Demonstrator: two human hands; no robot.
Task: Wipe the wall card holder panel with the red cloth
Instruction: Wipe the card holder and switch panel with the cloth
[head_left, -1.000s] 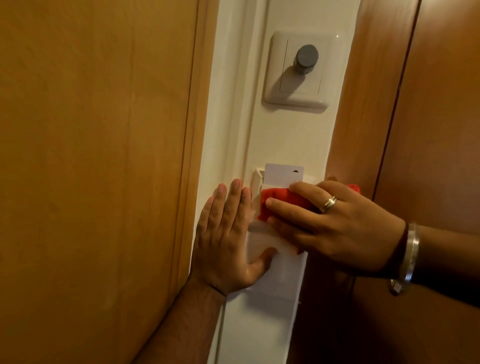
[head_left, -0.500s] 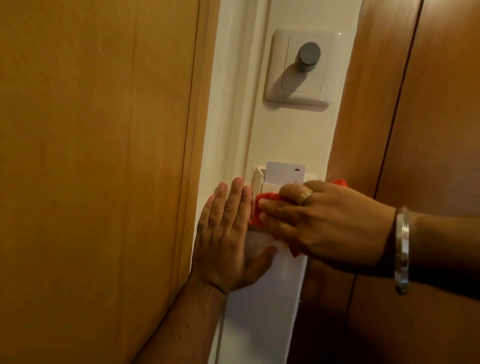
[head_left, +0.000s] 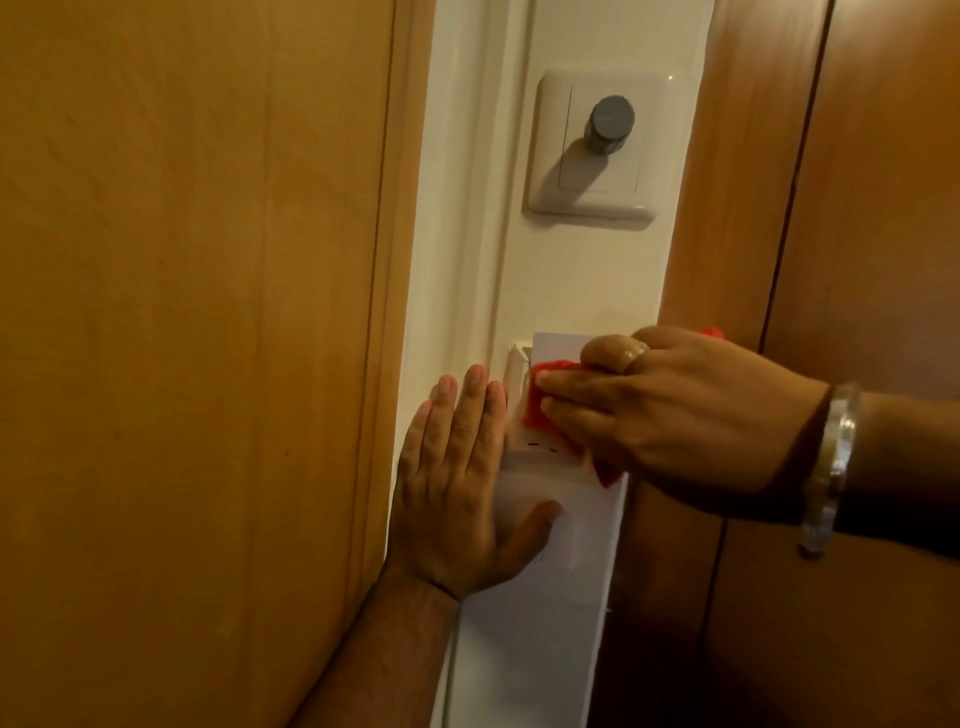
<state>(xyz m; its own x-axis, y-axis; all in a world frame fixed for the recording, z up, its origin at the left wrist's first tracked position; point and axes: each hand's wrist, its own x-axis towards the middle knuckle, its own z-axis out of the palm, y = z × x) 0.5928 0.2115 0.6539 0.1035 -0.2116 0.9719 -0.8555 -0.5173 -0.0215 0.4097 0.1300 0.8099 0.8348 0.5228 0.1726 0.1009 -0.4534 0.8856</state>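
right hand (head_left: 670, 415) at 3 o'clock, fingers bunched on red cloth (head_left: 540, 400), pressing it onto upper face of card holder panel (head_left: 566, 519). left hand (head_left: 457, 488) at 7 o'clock, spread flat along panel's left edge. white card (head_left: 556, 345) protruding at top. farther up at 12, dimmer switch (head_left: 597, 145); bare wall strip between, hemmed by wood both sides.

The white wall strip (head_left: 582, 291) is narrow, hemmed by a wooden door (head_left: 197, 312) at its left edge and a wooden panel (head_left: 831, 208) at its right. A dial switch (head_left: 597, 145) juts out above; bare wall lies between it and the card holder (head_left: 550, 467), which both hands mostly cover. Below looks clear, though dim.
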